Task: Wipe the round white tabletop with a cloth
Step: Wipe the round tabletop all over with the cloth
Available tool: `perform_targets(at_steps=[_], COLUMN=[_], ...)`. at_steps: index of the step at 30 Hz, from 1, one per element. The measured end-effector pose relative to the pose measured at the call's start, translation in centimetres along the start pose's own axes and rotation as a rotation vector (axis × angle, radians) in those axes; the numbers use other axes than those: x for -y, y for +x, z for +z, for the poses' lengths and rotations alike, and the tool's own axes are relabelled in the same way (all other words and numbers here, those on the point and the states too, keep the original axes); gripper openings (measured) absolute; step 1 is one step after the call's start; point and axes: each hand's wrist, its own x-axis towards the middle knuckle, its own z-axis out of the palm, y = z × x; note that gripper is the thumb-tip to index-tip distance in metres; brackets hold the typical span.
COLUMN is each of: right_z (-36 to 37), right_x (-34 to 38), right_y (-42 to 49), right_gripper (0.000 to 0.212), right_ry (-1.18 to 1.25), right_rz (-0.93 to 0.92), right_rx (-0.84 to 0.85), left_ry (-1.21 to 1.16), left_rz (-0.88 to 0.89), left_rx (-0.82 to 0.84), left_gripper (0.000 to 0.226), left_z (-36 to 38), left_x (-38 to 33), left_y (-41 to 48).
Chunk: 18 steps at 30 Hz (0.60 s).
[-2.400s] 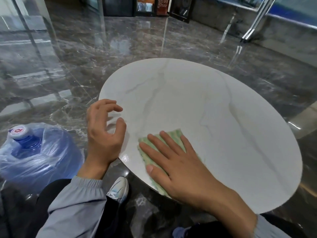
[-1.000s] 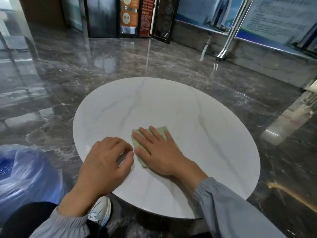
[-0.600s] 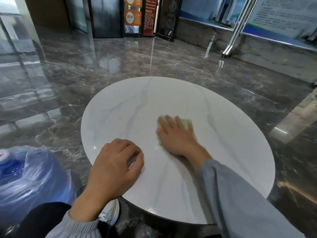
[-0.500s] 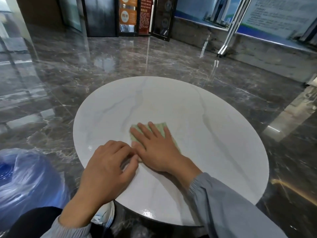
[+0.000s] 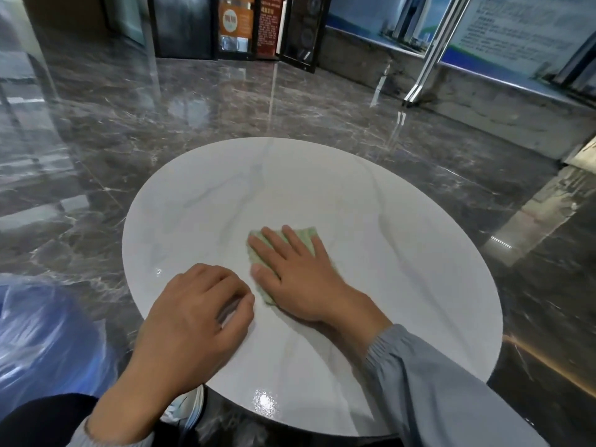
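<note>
The round white tabletop (image 5: 403,221) with faint grey veins fills the middle of the head view. A light green cloth (image 5: 304,235) lies flat near its centre, mostly hidden under my right hand (image 5: 296,272), which presses on it with fingers spread. My left hand (image 5: 193,321) rests on the near left part of the tabletop with its fingers curled under, holding nothing. The two hands are close together, almost touching.
A blue water jug in clear plastic wrap (image 5: 42,343) stands on the floor at the left. Glossy dark marble floor (image 5: 193,117) surrounds the table. Dark display cabinets (image 5: 232,27) and a low marble ledge with posters (image 5: 483,88) line the far side.
My right hand has slid the cloth to the right and slightly away from my left hand over the last half second. My left hand has stayed on the near left part of the tabletop.
</note>
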Motion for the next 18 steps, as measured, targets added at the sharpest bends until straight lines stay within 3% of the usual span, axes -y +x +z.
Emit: perform_targets(at_steps=[3,7,9,18], right_z=[-0.5,-2.4,-2.5,0.6], right_x=[-2.6,-9.4,-9.8,0.2], right_y=[-1.0,0.0,0.3,-11.7], right_gripper=[0.059,0.06,0.061,0.057], right_ry=[-0.011,0.025,0.036,-0.06], right_rz=[-0.053,0.338,0.415,-0.053], right_rx=[0.004,-0.016,0.0,0.047], left_ry=[-0.004,0.004,0.002,0.019], left_rz=[0.019,0.014,0.002,-0.001], left_rx=[-0.005,-0.017,-0.013,-0.002], left_gripper=[0.022,0.021,0.024,0.02], left_z=[0.1,0.0,0.0,0.2], left_x=[0.0,-0.1,0.0,-0.1], left_y=[0.1,-0.1,-0.2,-0.1])
